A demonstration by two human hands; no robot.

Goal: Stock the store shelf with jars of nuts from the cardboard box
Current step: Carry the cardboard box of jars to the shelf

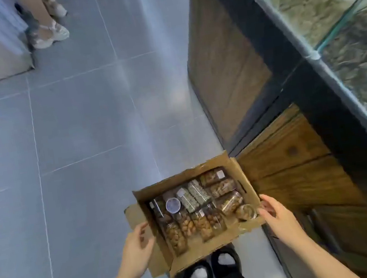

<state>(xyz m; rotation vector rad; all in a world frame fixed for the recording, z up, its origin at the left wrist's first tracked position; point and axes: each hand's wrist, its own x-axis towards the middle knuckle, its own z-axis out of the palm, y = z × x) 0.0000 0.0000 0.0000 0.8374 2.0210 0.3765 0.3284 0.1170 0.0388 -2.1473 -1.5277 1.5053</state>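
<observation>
While its flaps stand open, the cardboard box [194,213] sits low in the view above the person's dark shoes [211,269], packed with jars of nuts [199,204] lying on their sides in rows, one jar showing a round pale lid [173,205] upward. At the box's left flap the left hand [135,242] curls its fingers over the cardboard edge, partly closed on it; at the right wall the right hand [275,212] presses thumb and fingers against the rim, also half closed on the cardboard. Whether the box rests on the floor or hangs in the grip cannot be told. Just beside the box's right side runs a dark-framed wooden cabinet [285,171], its corner near the far flap. Left of and beyond the box, the grey tiled floor [76,131] lies wide and bare. A glass-fronted display [339,27] tops the cabinet, its contents blurred and greenish, cut off at the right edge. Far up the aisle another person's feet in pale sandals [50,32] stand, legs cut off by the top edge. Jar labels are too small to read.
</observation>
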